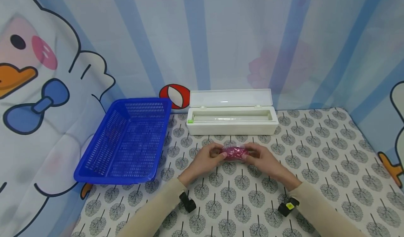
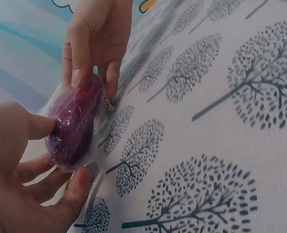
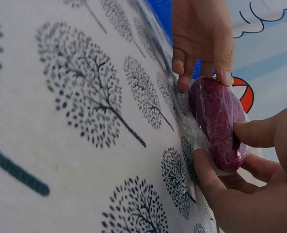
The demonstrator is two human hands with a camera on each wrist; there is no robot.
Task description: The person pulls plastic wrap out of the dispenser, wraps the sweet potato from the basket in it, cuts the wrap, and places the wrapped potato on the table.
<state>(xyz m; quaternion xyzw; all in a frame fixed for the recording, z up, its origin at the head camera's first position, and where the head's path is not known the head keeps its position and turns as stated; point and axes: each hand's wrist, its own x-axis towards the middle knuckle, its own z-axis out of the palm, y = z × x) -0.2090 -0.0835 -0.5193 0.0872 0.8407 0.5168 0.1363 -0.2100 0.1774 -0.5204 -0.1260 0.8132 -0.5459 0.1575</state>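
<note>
A smooth, purple-red oblong piece of produce (image 1: 235,153) in clear plastic film is held up between both hands, in front of the white box. Its exact kind is hard to tell. At one end, the left hand (image 1: 206,157) pinches it, thumb on the near side and fingers behind. The right hand (image 1: 263,160) grips the other end in the same way. In the left wrist view the produce (image 2: 75,124) shines through wrinkled film. Loose film (image 3: 194,131) bunches along its side in the right wrist view.
A long white cling film box (image 1: 231,129) stands at the back, its lid (image 1: 230,97) raised and a green slider (image 1: 190,121) at its left end. The blue plastic basket (image 1: 126,179) is on the left. A tree-patterned cloth (image 1: 315,160) covers the table; a printed curtain (image 1: 227,37) hangs behind.
</note>
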